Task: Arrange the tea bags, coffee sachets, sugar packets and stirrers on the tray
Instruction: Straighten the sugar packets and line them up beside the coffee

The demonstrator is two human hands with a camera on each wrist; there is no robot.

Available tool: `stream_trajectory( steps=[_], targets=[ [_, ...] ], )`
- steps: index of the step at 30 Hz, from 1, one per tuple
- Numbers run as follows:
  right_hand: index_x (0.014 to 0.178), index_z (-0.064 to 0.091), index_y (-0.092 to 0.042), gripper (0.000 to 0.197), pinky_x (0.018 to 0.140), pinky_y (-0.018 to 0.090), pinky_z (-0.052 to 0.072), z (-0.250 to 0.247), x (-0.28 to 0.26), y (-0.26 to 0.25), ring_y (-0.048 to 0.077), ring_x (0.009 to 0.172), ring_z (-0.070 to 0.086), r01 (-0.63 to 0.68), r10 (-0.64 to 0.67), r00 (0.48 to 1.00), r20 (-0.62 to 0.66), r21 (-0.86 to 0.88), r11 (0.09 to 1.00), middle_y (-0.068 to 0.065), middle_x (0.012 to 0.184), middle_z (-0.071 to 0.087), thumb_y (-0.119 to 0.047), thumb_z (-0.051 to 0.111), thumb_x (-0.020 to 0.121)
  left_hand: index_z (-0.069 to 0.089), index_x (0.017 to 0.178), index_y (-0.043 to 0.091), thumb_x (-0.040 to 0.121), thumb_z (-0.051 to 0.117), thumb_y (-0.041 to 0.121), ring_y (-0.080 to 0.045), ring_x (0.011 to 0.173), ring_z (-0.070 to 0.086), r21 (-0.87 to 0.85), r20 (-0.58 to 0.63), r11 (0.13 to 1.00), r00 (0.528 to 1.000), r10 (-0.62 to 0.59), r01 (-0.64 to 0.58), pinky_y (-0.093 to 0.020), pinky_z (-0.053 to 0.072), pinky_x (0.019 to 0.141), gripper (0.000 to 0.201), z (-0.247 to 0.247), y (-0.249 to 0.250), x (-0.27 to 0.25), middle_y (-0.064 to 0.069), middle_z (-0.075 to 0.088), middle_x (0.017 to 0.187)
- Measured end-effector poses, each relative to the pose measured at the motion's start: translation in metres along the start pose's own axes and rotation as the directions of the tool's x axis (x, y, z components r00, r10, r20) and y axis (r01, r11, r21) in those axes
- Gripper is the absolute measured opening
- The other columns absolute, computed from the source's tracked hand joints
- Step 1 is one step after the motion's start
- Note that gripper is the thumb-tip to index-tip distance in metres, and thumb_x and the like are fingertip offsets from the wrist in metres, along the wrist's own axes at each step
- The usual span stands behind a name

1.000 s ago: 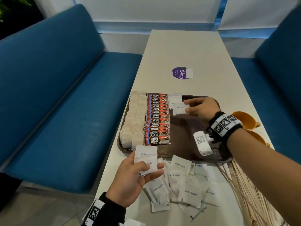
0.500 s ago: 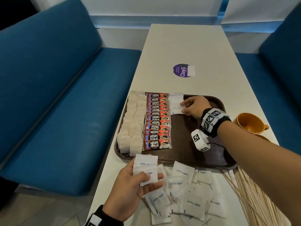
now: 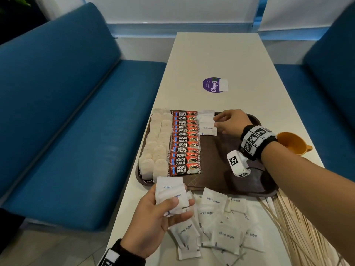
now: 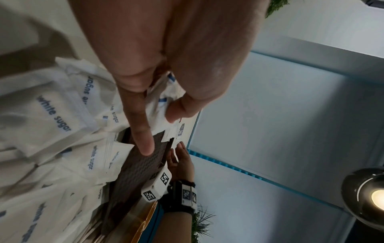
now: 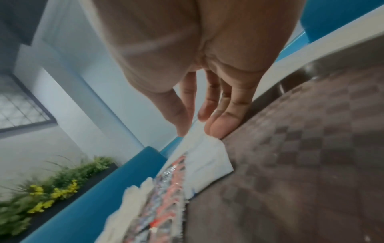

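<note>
Once laid beside the red coffee sachets (image 3: 185, 143) on the brown plastic tray (image 3: 221, 169), white paper sugar packet (image 3: 208, 128) released; right hand (image 3: 229, 122) fingers (image 5: 220, 126) relaxed, touching its edge; left hand (image 3: 153, 221) gripped spare packets (image 3: 171, 196).

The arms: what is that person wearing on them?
Each wrist has a black band with white square tags printed in black patterns. The right wrist band also carries a small white box with the same tags. Both forearms are bare.
</note>
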State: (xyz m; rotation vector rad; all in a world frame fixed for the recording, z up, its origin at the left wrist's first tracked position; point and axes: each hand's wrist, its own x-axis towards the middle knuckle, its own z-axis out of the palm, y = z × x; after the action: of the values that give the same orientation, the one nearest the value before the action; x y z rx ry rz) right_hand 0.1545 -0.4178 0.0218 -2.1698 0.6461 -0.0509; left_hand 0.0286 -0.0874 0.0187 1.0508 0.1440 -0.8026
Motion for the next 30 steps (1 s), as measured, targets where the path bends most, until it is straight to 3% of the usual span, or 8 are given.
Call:
stream_trajectory(
  steps=[2, 5, 10, 14, 18, 23, 27, 30],
  targets=[
    [0.094, 0.078, -0.024, 0.01, 0.083, 0.036, 0.062, -0.009, -0.018, -0.01, 0.015, 0.078, 0.07, 0.053, -0.052, 0.998, -0.019, 0.027, 0.998, 0.001, 0.085, 0.072, -0.018, 0.079, 0.086, 0.056, 0.136, 0.011, 0.098, 0.053, -0.005, -0.048, 0.107, 0.07, 0.003, 0.02, 1.0, 1.0, 0.005, -0.005, -0.045, 0.063, 0.07, 0.042, 0.004, 0.002, -0.004, -0.02, 0.072, 0.122],
    [0.096, 0.078, -0.023, 0.008, 0.063, 0.013, 0.051, -0.024, -0.063, -0.031, 0.002, 0.06, 0.062, 0.171, -0.172, 0.985, 0.018, 0.03, 0.985, 0.0, 0.079, 0.07, -0.019, 0.076, 0.089, 0.055, 0.138, 0.012, 0.098, 0.055, -0.002, -0.049, 0.106, 0.07, -0.001, 0.038, 1.0, 0.999, 0.0, 0.0, -0.046, 0.063, 0.067, 0.042, 0.009, 0.001, -0.009, -0.022, 0.07, 0.124],
    [0.094, 0.079, -0.027, 0.007, 0.077, 0.029, 0.053, -0.041, -0.159, -0.054, 0.016, 0.078, 0.067, 0.359, -0.369, 0.918, 0.147, 0.087, 0.929, 0.001, 0.085, 0.074, -0.022, 0.077, 0.089, 0.059, 0.135, 0.011, 0.095, 0.063, 0.006, -0.045, 0.106, 0.071, 0.071, 0.037, 0.997, 0.999, 0.033, -0.035, -0.044, 0.063, 0.07, 0.04, 0.019, 0.0, -0.021, -0.02, 0.072, 0.122],
    [0.097, 0.078, -0.03, 0.011, 0.077, 0.035, 0.059, -0.035, -0.225, -0.046, 0.021, 0.08, 0.069, 0.381, -0.422, 0.874, 0.239, 0.2, 0.903, 0.001, 0.088, 0.074, -0.023, 0.08, 0.088, 0.062, 0.132, 0.012, 0.089, 0.07, 0.016, -0.035, 0.107, 0.073, 0.151, 0.029, 0.986, 0.997, 0.073, -0.077, -0.039, 0.06, 0.078, 0.044, 0.024, 0.001, -0.033, -0.016, 0.074, 0.119],
    [0.101, 0.074, -0.034, 0.023, 0.08, 0.041, 0.06, -0.01, -0.259, -0.02, 0.018, 0.082, 0.069, 0.356, -0.413, 0.896, 0.161, 0.292, 0.888, -0.002, 0.095, 0.07, -0.022, 0.084, 0.084, 0.064, 0.13, 0.011, 0.087, 0.071, 0.019, -0.034, 0.098, 0.074, 0.146, 0.07, 0.987, 0.996, 0.06, -0.07, -0.039, 0.061, 0.074, 0.044, 0.031, 0.0, -0.046, -0.017, 0.074, 0.118],
    [0.093, 0.072, -0.01, 0.01, 0.078, 0.051, 0.06, 0.002, -0.285, -0.009, 0.03, 0.079, 0.071, 0.233, -0.351, 0.919, 0.18, 0.469, 0.852, 0.005, 0.089, 0.072, -0.007, 0.08, 0.087, 0.067, 0.125, 0.009, 0.086, 0.074, 0.021, -0.032, 0.08, 0.072, 0.179, 0.106, 0.98, 0.992, 0.063, -0.081, -0.036, 0.06, 0.063, 0.042, 0.039, -0.007, -0.056, -0.02, 0.075, 0.108],
    [0.097, 0.078, -0.009, 0.016, 0.08, 0.044, 0.062, -0.004, -0.294, -0.006, 0.034, 0.077, 0.072, 0.185, -0.313, 0.935, 0.163, 0.528, 0.829, 0.012, 0.087, 0.076, -0.004, 0.082, 0.082, 0.068, 0.119, 0.007, 0.085, 0.073, 0.023, -0.027, 0.067, 0.068, 0.19, 0.076, 0.975, 0.992, 0.103, -0.115, -0.034, 0.058, 0.056, 0.038, 0.043, -0.01, -0.061, -0.017, 0.073, 0.093],
    [0.102, 0.079, -0.013, 0.024, 0.081, 0.041, 0.062, -0.005, -0.296, -0.004, 0.032, 0.077, 0.074, 0.166, -0.278, 0.951, 0.135, 0.536, 0.828, 0.013, 0.089, 0.077, -0.006, 0.084, 0.079, 0.067, 0.12, 0.005, 0.087, 0.071, 0.022, -0.026, 0.065, 0.068, 0.151, 0.049, 0.98, 0.991, 0.121, -0.127, -0.032, 0.058, 0.056, 0.038, 0.043, -0.011, -0.06, -0.018, 0.074, 0.095]
  ],
)
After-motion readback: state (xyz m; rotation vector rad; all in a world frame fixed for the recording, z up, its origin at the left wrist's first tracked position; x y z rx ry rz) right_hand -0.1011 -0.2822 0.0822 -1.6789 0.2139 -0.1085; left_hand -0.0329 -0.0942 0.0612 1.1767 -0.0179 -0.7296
